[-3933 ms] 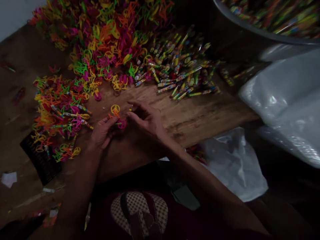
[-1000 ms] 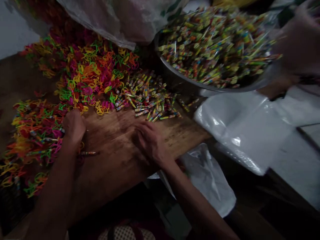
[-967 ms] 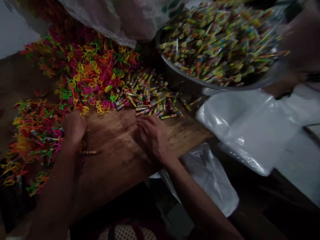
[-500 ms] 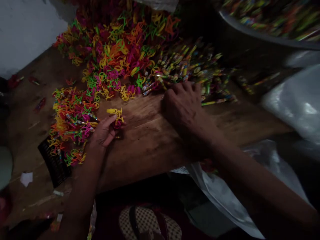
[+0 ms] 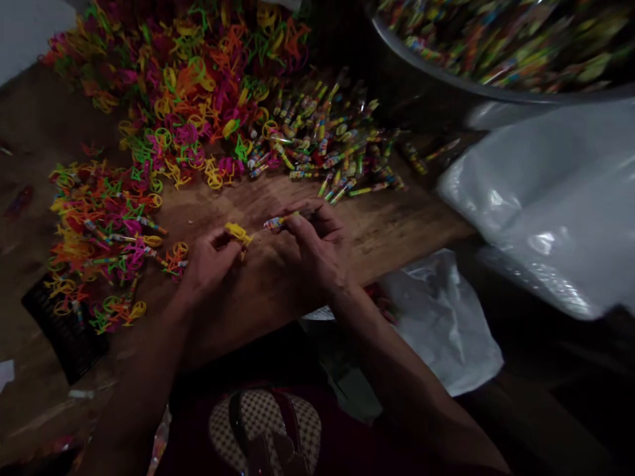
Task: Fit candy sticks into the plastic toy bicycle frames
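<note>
My left hand [image 5: 211, 264] is closed, pinching a small yellow plastic toy [image 5: 239, 234] that looks like a tiny bicycle. Close on its right, my right hand [image 5: 321, 241] grips a slim tube in a colourful printed wrapper [image 5: 276, 223] between thumb and fingers. The tube's end points at the yellow toy, with a narrow gap between them. Both hands are just above the wooden board. A heap of toys mixed with tubes [image 5: 106, 241] lies left of my left hand. Beyond my right hand spreads a pile of wrapped tubes [image 5: 322, 142].
A large heap of bright plastic toys [image 5: 193, 86] covers the back. A wide metal basin [image 5: 421, 63] full of wrapped tubes stands at the far right. White plastic bags [image 5: 546, 192] lie on the right. A black strip [image 5: 59, 330] sits at the left, and a checked sandal [image 5: 265, 423] is below.
My right hand has come back from the tube pile towards me with a tube in its fingers. My left hand has moved right over the board with the yellow toy. The view has shifted right.
</note>
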A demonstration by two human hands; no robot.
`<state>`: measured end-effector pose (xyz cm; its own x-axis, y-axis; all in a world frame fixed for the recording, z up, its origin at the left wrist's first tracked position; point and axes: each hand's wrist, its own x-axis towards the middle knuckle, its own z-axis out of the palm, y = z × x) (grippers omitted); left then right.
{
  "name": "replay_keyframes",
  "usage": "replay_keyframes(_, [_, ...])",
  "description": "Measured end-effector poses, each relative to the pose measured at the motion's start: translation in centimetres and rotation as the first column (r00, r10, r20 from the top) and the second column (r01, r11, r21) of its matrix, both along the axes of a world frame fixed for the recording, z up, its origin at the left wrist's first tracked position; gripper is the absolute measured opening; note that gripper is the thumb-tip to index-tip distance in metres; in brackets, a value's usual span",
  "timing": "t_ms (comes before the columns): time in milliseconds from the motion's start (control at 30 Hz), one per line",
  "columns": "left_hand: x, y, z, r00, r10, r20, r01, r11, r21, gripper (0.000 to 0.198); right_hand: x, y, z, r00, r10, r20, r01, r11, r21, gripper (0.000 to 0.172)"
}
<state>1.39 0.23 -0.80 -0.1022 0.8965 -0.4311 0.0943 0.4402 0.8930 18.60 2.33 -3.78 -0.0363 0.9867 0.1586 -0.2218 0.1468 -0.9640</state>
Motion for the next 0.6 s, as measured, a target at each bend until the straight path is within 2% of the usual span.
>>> replay_keyframes(67, [0.8, 0.3, -0.1, 0.98, -0.128, -0.154, 0.137, 0.989, 0.049, 0.002, 0.3, 0.3, 1.2, 0.998, 0.012, 0.064, -0.016, 0.998, 0.064, 0.022])
replay_keyframes(133, [1.4, 0.6, 0.1, 0.939, -0.261, -0.225, 0.277, 0.96, 0.043, 0.003, 0.4, 0.7, 2.2, 0.981, 0.094, 0.172, -0.116, 0.986, 0.122, 0.024])
replay_keyframes(200, [1.7, 1.0, 0.4, 0.919, -0.313, -0.239, 0.326, 0.945, 0.014, 0.003, 0.5, 0.8, 2.4, 0.952, 0.166, 0.257, -0.204, 0.97, 0.13, 0.026])
replay_keyframes(267, [1.7, 1.3, 0.7, 0.938, -0.266, -0.225, 0.275, 0.961, 0.01, 0.002, 0.7, 0.7, 1.9, 0.949, 0.162, 0.27, -0.194, 0.977, 0.095, 0.027])
replay_keyframes(333, [1.5, 1.3, 0.7, 0.965, -0.203, -0.164, 0.204, 0.979, -0.008, 0.008, 1.0, 0.3, 1.0, 0.972, 0.114, 0.205, -0.123, 0.992, 0.029, 0.027])
replay_keyframes(433, [1.2, 1.0, 0.3, 0.99, -0.13, 0.05, 0.135, 0.985, -0.112, 0.025, 1.3, -0.3, -0.4, 0.998, 0.045, 0.038, -0.043, 0.998, -0.051, 0.027])
replay_keyframes(533, [1.0, 0.7, -0.4, 0.982, -0.004, 0.186, 0.033, 0.988, -0.151, 0.041, 1.3, -0.7, -1.0, 0.997, 0.048, -0.065, -0.053, 0.995, -0.09, 0.028])
replay_keyframes(600, [0.7, 0.6, -0.6, 0.978, 0.024, 0.205, 0.008, 0.988, -0.156, 0.041, 1.0, -0.9, -0.8, 0.991, 0.078, -0.104, -0.09, 0.989, -0.118, 0.029])
